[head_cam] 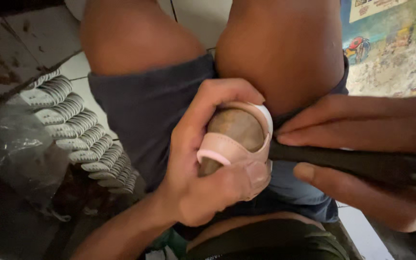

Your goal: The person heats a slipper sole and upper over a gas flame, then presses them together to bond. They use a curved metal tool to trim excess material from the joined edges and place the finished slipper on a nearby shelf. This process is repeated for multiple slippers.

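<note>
Your left hand (203,168) wraps a pink shoe (237,144) on your lap, fingers clamped around it; your right hand (362,159) pinches a dark tool (362,166) (colourful printed sheet (396,48) upper right).

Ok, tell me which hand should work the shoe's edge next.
Right. The right hand already has a grip on the dark tool, whose tip sits against the pink shoe. The left hand is wrapped around the shoe, steadying it on the lap.
</note>
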Action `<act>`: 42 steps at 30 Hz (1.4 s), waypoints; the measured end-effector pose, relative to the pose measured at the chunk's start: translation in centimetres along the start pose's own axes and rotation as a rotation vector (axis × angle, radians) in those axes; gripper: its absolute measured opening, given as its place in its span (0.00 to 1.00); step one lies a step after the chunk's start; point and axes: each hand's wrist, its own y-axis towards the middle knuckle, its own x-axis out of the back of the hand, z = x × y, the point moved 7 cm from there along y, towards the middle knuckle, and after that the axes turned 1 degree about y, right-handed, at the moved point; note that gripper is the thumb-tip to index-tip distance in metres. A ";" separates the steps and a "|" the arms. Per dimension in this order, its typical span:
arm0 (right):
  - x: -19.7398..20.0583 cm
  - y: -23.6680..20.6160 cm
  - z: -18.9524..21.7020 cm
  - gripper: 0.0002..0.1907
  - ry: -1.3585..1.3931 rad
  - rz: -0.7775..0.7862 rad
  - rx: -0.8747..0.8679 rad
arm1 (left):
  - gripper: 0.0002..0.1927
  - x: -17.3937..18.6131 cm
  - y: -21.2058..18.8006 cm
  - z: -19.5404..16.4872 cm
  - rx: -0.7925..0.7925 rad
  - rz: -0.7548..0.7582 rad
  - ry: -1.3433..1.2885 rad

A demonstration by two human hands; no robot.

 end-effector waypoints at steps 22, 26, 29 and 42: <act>0.1 1.5 1.2 0.17 0.265 -0.087 0.002 | 0.28 0.3 -0.4 -0.4 -0.075 0.082 0.096; 0.2 1.4 0.0 0.19 0.088 0.099 -0.072 | 0.28 0.0 -0.6 -0.6 -0.121 0.073 0.319; 0.9 0.5 -0.9 0.18 0.153 0.123 -0.058 | 0.32 -1.2 -0.7 -0.8 -0.139 0.097 0.223; 6.7 -3.9 -32.8 0.26 0.236 -1.057 -0.271 | 0.62 -7.9 -4.2 -0.1 -0.488 -0.032 0.262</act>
